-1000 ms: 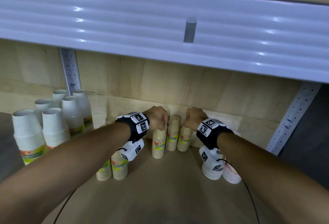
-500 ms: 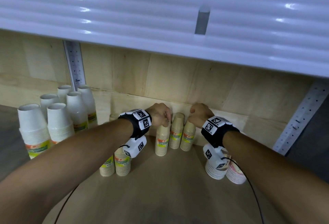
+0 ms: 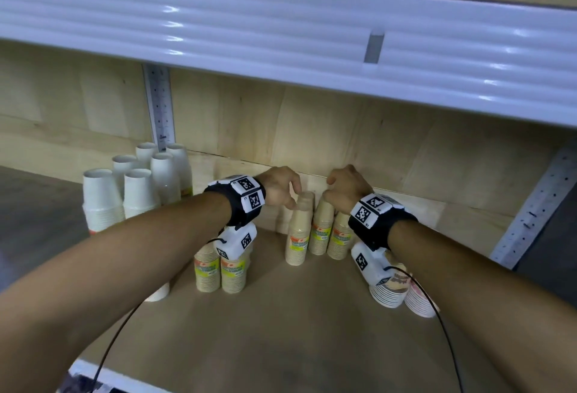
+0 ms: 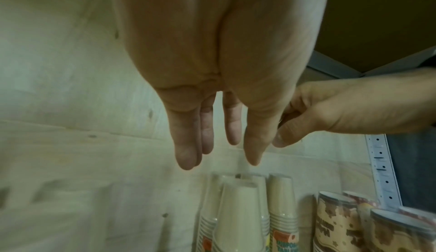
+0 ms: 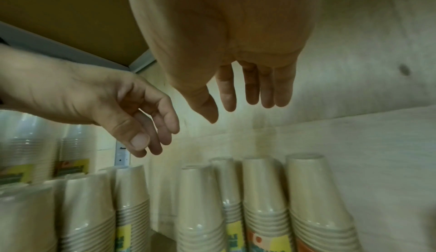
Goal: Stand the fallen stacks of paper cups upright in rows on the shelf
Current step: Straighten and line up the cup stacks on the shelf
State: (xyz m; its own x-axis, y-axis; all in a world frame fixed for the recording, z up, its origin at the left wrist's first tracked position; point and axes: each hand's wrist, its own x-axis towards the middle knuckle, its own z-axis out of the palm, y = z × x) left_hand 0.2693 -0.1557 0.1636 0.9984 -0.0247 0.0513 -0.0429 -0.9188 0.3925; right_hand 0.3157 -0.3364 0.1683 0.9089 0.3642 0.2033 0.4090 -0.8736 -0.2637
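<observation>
Three upright stacks of tan paper cups [image 3: 318, 235] stand side by side near the back of the wooden shelf [image 3: 281, 339]. My left hand [image 3: 293, 202] hovers just above the left stack, fingers relaxed and holding nothing. My right hand [image 3: 327, 197] hangs over the right stacks, also empty. In the left wrist view my left hand [image 4: 219, 162] points down over the tan stacks [image 4: 238, 215] with a gap between. The right wrist view shows my right hand [image 5: 238, 112] clear above the tan stacks [image 5: 261, 190]. Two more tan stacks [image 3: 220, 271] stand under my left wrist.
Several white cup stacks [image 3: 125, 199] stand upright at the left. Patterned cup stacks [image 3: 402, 292] stand at the right under my right wrist. A white ribbed upper shelf edge [image 3: 281, 33] hangs low overhead. The wooden back wall [image 3: 312, 130] is close behind the cups.
Both hands gripped the tops of the tan stacks earlier; now they have let go and lifted slightly above them. The stacks stay upright.
</observation>
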